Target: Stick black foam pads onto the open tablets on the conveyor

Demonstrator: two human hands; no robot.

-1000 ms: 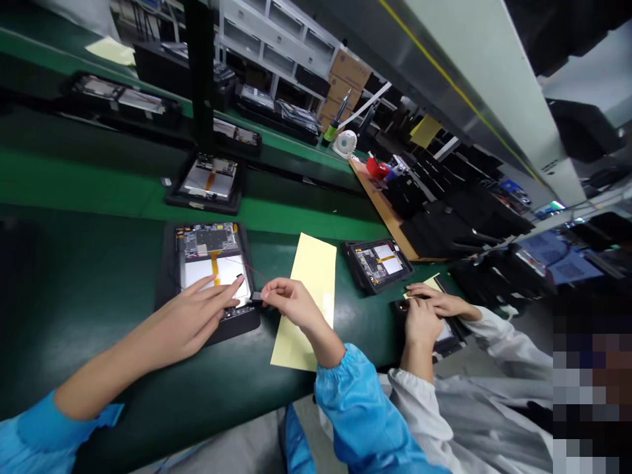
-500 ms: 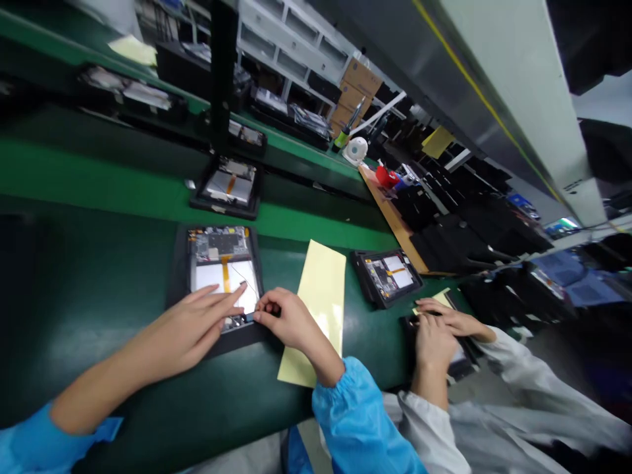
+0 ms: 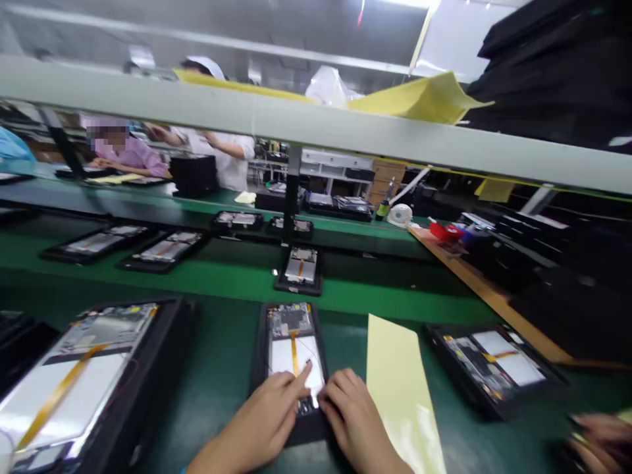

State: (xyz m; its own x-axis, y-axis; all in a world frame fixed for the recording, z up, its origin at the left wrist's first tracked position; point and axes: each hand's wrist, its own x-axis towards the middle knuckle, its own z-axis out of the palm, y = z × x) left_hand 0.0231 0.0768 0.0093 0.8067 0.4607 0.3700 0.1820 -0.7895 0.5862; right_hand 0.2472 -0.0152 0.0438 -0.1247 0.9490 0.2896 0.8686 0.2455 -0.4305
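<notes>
Green assembly table [image 3: 217,388]: left hand [image 3: 261,415] extends a forefinger onto an opened tablet [image 3: 284,355]; right-hand fingers [image 3: 343,388] rest at its lower edge, any grip unclear.

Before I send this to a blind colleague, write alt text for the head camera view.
The left hand and right hand touch an opened tablet on a green workbench, beside a pale yellow sheet; more opened tablets lie nearby.

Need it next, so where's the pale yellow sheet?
In the head view, the pale yellow sheet lies on the green bench, right of the person's right hand.
</notes>
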